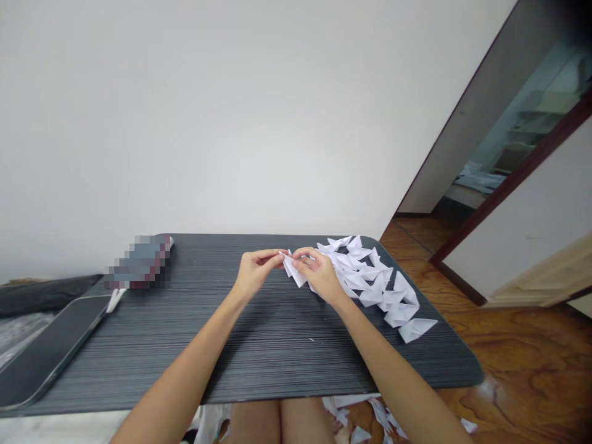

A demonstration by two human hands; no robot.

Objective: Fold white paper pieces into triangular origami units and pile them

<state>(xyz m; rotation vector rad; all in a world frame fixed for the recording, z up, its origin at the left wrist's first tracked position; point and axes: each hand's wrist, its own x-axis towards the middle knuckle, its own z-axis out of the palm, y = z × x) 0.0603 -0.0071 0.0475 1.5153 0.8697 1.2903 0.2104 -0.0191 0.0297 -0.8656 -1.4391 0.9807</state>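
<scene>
At frame centre my left hand (253, 271) and right hand (319, 274) both pinch one small folded white paper triangle (293, 269) above the dark grey striped table (259, 345). A row of folded white paper triangles (383, 290) lies right of it. Black phone (46, 348) at lower left; no readable writing anywhere.
</scene>
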